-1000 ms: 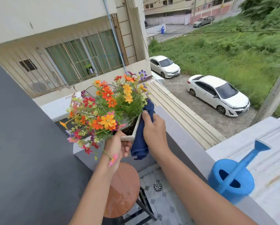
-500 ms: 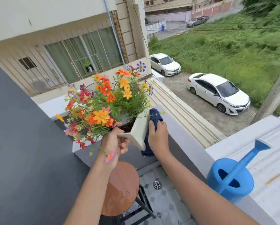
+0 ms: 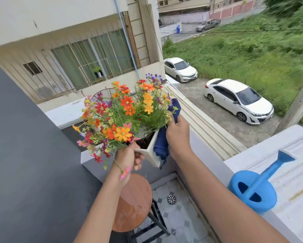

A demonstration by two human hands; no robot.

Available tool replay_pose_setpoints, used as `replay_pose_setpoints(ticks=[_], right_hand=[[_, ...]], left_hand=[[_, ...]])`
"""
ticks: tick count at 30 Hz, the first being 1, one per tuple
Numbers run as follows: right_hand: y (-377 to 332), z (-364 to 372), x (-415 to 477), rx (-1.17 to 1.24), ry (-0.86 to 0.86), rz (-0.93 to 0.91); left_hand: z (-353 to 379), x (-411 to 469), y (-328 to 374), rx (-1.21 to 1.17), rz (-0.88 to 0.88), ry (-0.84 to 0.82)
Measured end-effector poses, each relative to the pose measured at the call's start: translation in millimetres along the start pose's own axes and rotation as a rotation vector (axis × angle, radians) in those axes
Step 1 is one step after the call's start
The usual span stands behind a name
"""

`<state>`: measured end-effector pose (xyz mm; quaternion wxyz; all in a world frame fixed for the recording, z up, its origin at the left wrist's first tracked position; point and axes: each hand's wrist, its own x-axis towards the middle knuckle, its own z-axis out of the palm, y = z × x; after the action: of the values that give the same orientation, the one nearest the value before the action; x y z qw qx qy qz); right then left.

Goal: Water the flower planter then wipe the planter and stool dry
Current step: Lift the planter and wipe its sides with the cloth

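A white square planter (image 3: 150, 151) full of orange, red and yellow flowers (image 3: 124, 113) is held up in the air above a round wooden stool (image 3: 134, 202). My left hand (image 3: 129, 157) grips the planter's near corner from below. My right hand (image 3: 178, 132) presses a dark blue cloth (image 3: 162, 142) against the planter's right side. The stool's seat shines wet near its front. A blue watering can (image 3: 254, 190) stands on the ledge at the right, apart from both hands.
A grey balcony wall (image 3: 205, 165) runs along the right, with a white ledge (image 3: 287, 155) beyond it. A dark grey wall (image 3: 24, 155) fills the left. The tiled floor has a drain (image 3: 171, 199). Cars are parked far below.
My right hand with the cloth slid down the planter's side and then back up toward the rim. The planter tilted slightly in my left hand.
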<state>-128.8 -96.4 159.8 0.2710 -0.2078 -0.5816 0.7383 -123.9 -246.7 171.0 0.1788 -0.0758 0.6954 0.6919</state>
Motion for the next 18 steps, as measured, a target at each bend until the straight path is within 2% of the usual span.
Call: replay_pose_setpoints(ticks=[3, 7, 10, 12, 15, 18], right_hand=[[-11.0, -12.4, 22.6, -0.127, -0.080, 0.022], [-27.4, -31.0, 43.8, -0.296, -0.308, 0.241], [-36.1, -42.9, 46.5, -0.508, -0.435, 0.314], [-35.7, -46.9, 42.9, -0.487, -0.516, 0.368], [-33.2, -45.8, 35.5, -0.438, -0.481, 0.394], [-32.6, -39.7, 29.4, -0.383, -0.404, 0.339]], left_hand=[[-8.0, -3.0, 4.3, 0.017, -0.046, -0.052], [-21.0, -2.2, 10.8, 0.038, -0.117, -0.034], [-30.4, -0.9, 16.2, 0.142, -0.091, -0.018], [-35.7, 0.2, 20.0, 0.203, -0.065, -0.013], [-41.7, 2.7, 23.2, 0.224, -0.052, -0.003], [-41.0, 8.9, 22.5, 0.196, -0.028, 0.027]])
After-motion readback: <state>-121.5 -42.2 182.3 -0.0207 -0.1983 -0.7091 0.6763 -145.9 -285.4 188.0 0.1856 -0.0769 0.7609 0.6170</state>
